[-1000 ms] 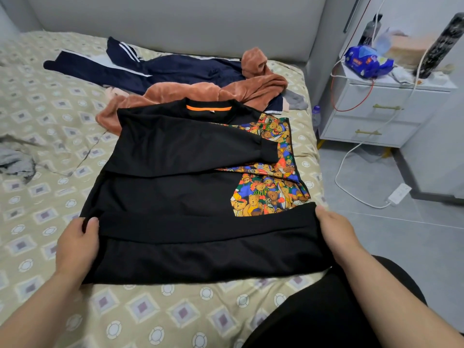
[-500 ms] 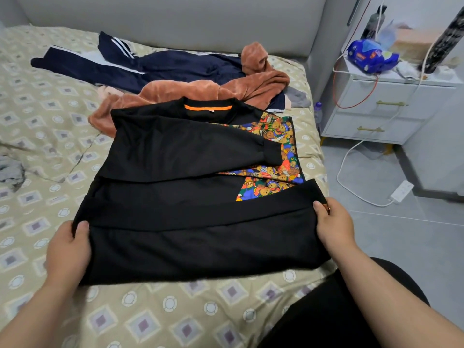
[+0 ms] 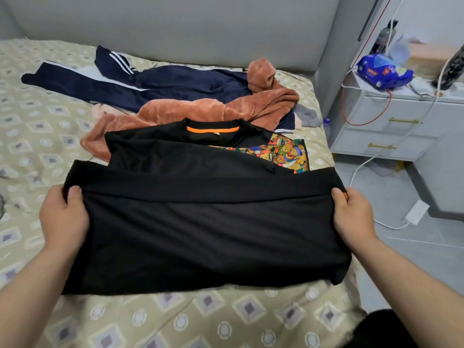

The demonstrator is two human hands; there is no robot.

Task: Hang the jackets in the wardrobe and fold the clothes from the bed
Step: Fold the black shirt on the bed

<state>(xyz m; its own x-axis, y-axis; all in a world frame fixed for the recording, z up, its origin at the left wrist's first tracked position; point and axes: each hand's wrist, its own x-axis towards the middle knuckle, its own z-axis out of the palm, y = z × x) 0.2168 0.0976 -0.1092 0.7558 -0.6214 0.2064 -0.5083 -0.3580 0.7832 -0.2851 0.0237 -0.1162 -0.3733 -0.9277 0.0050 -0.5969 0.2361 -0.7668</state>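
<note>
**Folding on the bed.** We are holding the black garment (image 3: pixel 200 234) by its hem band (image 3: pixel 200 183), which is standing raised over the lower half of the cloth lying on the bed (image 3: pixel 175 322). Our left hand (image 3: pixel 64 217) is pinching the band's left corner, thumb on top, the fingers hidden beneath the fabric. Our right hand (image 3: pixel 351 217) is clamping the right corner, fingers curled round the edge. The raised band is covering most of the bear-print panel (image 3: pixel 283 154). Beyond the orange-lined collar (image 3: pixel 212 128), a brown fleece garment (image 3: pixel 188 111) is overlapping a navy striped garment (image 3: pixel 163 84), whose full shape we cannot make out. The nightstand (image 3: pixel 401 126) is running off the right edge, and the items on it are hard to tell apart.
</note>
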